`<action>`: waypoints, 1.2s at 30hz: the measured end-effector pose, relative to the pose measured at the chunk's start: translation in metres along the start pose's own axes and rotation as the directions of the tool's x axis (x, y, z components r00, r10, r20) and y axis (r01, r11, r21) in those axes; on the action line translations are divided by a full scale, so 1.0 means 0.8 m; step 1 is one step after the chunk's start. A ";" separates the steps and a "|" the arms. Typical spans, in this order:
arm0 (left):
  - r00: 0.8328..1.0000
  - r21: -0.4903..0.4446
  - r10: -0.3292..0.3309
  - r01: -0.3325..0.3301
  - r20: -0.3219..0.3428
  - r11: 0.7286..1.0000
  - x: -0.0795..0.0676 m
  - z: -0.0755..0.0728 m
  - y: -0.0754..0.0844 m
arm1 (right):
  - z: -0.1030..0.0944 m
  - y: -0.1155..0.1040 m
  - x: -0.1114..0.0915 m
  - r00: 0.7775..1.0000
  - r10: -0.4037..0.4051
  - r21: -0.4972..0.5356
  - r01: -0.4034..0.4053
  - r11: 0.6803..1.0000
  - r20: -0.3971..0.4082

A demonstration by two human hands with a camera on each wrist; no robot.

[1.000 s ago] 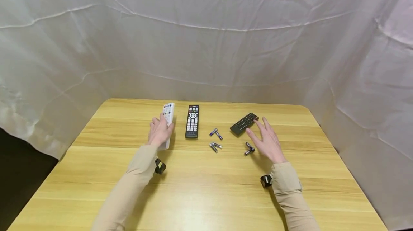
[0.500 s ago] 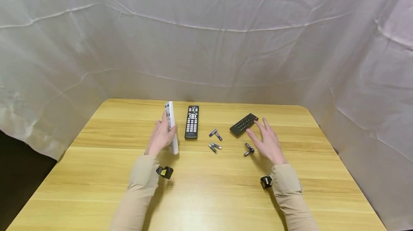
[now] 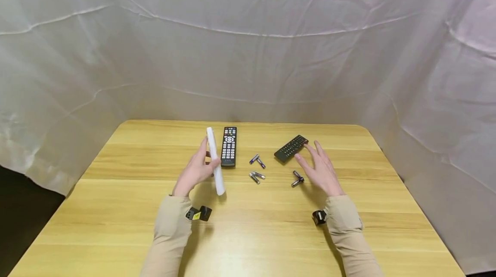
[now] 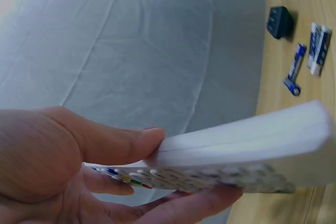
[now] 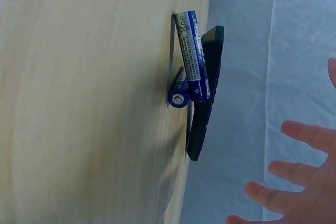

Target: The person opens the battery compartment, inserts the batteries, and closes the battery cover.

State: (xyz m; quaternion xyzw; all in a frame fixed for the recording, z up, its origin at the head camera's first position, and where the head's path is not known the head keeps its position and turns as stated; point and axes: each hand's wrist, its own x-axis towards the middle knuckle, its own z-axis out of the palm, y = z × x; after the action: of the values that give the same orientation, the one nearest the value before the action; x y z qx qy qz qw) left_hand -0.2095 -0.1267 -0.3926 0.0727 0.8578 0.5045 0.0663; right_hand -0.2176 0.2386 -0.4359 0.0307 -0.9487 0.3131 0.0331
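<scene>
My left hand [image 3: 195, 170] grips a white remote control [image 3: 215, 163] between thumb and fingers, tipped up on its side above the table. In the left wrist view the thumb presses the plain edge of the white remote [image 4: 247, 137], and the fingers lie along its button face underneath. My right hand [image 3: 322, 173] hovers with spread, relaxed fingers beside a small black remote [image 3: 291, 148] lying slantwise. The right wrist view shows those fingers [image 5: 302, 174] apart from the black remote [image 5: 206, 98] and holding nothing. A blue and silver battery [image 5: 191, 56] leans across another near it.
A black remote with white buttons [image 3: 228, 147] lies upright on the wooden table [image 3: 248, 234], just right of the left hand. Between the hands are a blue battery pair [image 3: 254, 159] and a silver battery pair [image 3: 254, 178]. A pale curtain [image 3: 248, 75] surrounds the table.
My left hand has lifted the white remote, moved it right and toward me, and turned it so its button face is hidden from the head view. The right hand has stayed in place.
</scene>
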 end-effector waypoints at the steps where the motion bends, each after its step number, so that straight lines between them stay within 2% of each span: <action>1: 1.000 -0.032 0.006 -0.006 0.009 0.999 -0.002 0.001 0.001 | 0.000 0.000 0.000 1.000 0.001 0.001 -0.001 1.000 0.003; 6: 0.998 -0.158 0.043 -0.035 0.050 0.987 -0.009 0.003 0.007 | 0.000 0.000 -0.002 1.000 0.000 0.001 0.000 1.000 0.005; 17: 0.994 -0.326 0.036 0.001 0.106 0.945 -0.007 0.008 0.012 | 0.002 0.000 -0.003 1.000 -0.013 0.008 0.013 1.000 -0.010; 21: 0.992 -0.398 0.040 0.010 0.118 0.917 -0.004 0.008 0.012 | 0.000 -0.001 -0.001 1.000 -0.016 0.021 0.016 1.000 -0.001; 27: 0.993 -0.490 0.007 0.051 0.115 0.870 -0.001 0.012 0.013 | -0.008 -0.003 0.001 0.999 -0.032 0.129 0.026 0.991 0.044; 32: 0.997 -0.492 -0.008 0.048 0.082 0.869 0.001 0.016 0.011 | -0.013 -0.007 -0.002 0.996 -0.049 0.220 0.031 0.975 0.074; 36: 0.998 -0.488 0.008 0.026 0.069 0.872 0.002 0.019 0.012 | -0.015 -0.014 -0.004 0.993 -0.065 0.288 0.035 0.957 0.094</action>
State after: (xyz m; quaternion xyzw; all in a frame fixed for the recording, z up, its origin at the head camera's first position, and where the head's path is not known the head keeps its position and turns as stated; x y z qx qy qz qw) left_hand -0.2078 -0.1086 -0.3913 0.0669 0.7001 0.7016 0.1142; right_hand -0.2133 0.2369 -0.4199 0.0751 -0.8928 0.4440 -0.0126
